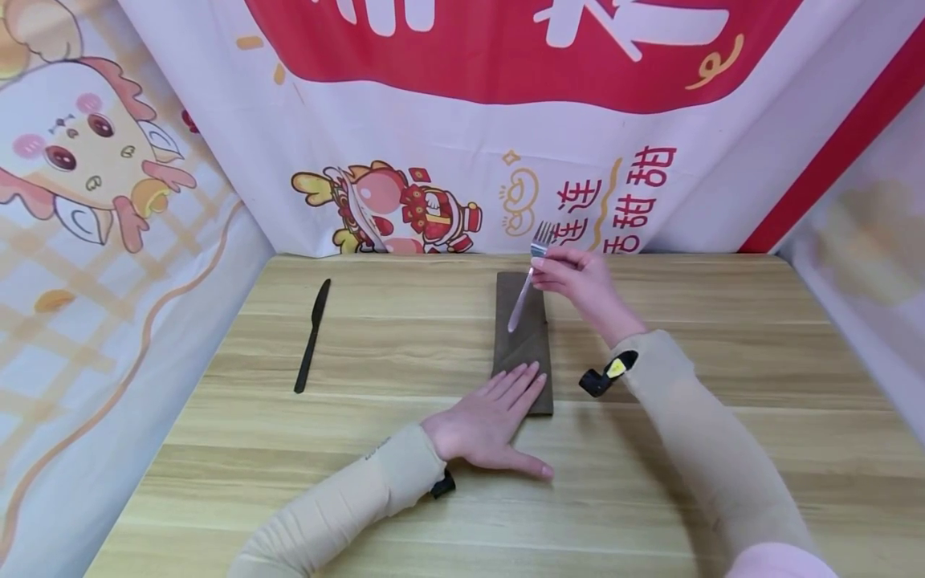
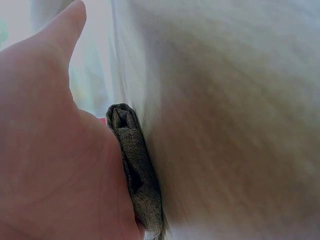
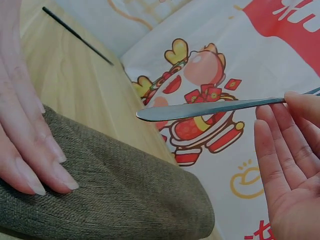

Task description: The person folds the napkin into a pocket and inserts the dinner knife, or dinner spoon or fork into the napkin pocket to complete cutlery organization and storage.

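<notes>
A dark grey-brown folded cloth napkin (image 1: 531, 341) lies lengthwise on the wooden table, its layered edge (image 2: 142, 190) showing in the left wrist view. My left hand (image 1: 491, 425) rests on the near end of it, fingers straight and thumb spread out. Above the far end, my right hand (image 1: 584, 293) pinches a metal fork (image 1: 522, 299) near its neck between thumb and fingers. The tines point up and away, and the handle slants down over the napkin. In the right wrist view the fork's handle (image 3: 185, 110) is raised clear of the cloth.
A black table knife (image 1: 314, 337) lies on the left part of the wooden table (image 1: 405, 337). Printed cloth (image 1: 462, 177) hangs along the back edge, with more patterned cloth (image 1: 94, 321) on the left side and pale cloth on the right.
</notes>
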{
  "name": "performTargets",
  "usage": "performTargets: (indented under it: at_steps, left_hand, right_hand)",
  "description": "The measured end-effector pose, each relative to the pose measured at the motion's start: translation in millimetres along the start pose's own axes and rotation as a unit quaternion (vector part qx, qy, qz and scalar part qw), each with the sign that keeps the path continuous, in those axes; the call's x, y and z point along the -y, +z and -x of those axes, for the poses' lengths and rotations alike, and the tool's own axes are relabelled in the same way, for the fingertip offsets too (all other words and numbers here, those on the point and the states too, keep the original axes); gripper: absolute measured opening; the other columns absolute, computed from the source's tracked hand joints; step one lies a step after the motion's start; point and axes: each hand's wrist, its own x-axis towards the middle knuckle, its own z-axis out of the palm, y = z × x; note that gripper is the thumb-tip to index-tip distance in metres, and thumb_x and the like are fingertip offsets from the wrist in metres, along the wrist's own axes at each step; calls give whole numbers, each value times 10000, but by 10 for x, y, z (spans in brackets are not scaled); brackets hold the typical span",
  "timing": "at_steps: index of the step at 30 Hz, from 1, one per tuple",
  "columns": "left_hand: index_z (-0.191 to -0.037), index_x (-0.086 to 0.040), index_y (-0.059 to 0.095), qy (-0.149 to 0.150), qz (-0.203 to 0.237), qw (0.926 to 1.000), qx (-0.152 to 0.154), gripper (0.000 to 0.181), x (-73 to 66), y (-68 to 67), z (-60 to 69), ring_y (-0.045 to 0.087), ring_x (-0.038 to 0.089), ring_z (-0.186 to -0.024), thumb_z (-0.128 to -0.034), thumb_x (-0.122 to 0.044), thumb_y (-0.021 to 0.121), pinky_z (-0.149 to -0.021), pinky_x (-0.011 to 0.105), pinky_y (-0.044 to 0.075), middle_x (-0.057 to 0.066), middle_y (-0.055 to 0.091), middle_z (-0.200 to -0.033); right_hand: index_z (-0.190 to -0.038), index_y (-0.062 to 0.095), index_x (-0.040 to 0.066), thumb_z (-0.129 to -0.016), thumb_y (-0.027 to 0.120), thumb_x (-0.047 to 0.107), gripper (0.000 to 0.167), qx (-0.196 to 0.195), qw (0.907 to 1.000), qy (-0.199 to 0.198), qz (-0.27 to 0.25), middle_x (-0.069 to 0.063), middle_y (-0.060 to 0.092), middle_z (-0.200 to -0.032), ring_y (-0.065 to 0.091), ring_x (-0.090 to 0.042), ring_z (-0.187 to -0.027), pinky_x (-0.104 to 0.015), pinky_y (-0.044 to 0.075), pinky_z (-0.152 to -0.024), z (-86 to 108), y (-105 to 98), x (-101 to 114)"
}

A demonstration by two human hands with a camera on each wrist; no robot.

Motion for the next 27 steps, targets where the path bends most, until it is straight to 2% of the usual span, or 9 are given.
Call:
performTargets:
  at_steps: [4, 8, 14, 17, 21, 27]
  left_hand:
    - [-1627, -73, -15, -7, -26, 10000, 16, 1209, -4, -8, 5, -53, 246, -1535, -842, -880, 425, -1219, 383, 26, 120, -81, -1687]
    - [-1629, -90, -32, -27, 6, 10000, 18, 1220, 8, 27, -12, -76, 230, -1532, -828, -900, 405, -1218, 378, 14, 101, -102, -1686]
    - [-1621, -96, -68, -34, -71, 10000, -2, 1245, 31, 104, -57, -114, 225, -1525, -804, -932, 362, -1209, 374, -26, 100, -137, -1679]
    - [-1623, -95, -61, -51, -89, 9999, -22, 1242, 22, 89, -52, -117, 224, -1525, -807, -928, 368, -1213, 374, -17, 97, -133, -1681]
    - [-1623, -102, -65, -54, -34, 10000, -34, 1239, 24, 87, -48, -141, 217, -1520, -808, -927, 370, -1211, 371, -27, 89, -146, -1679]
    - [-1620, -95, -68, -7, -65, 9999, -78, 1248, 46, 127, -64, -157, 221, -1516, -800, -937, 355, -1204, 369, -56, 99, -152, -1675]
  right_hand:
    - [-1069, 685, -33, -931, 741, 25, 160, -4, 9996, 126, 258, -194, 727, -980, 733, -223, -828, -345, 594, -790, -20, 11, -95]
    - [-1095, 665, -53, -940, 732, 30, 189, 11, 9984, 304, 481, -170, 735, -979, 732, -216, -842, -348, 592, -805, -26, 12, -211]
    - [-1157, 627, -98, -957, 699, 15, 240, 91, 9968, 502, 608, -141, 741, -966, 730, -207, -841, -361, 588, -821, -10, -4, -355]
    - [-1166, 617, -101, -958, 699, 19, 254, 109, 9960, 611, 645, -140, 741, -970, 731, -207, -840, -362, 589, -815, -13, -13, -397]
    - [-1169, 625, -79, -957, 705, 30, 252, 113, 9929, 996, 645, -138, 743, -971, 729, -206, -841, -359, 588, -818, -22, -12, -431]
    - [-1241, 579, -97, -969, 694, 40, 326, 349, 9821, 1650, 836, -148, 741, -980, 729, -195, -833, -350, 584, -828, -23, 4, -468]
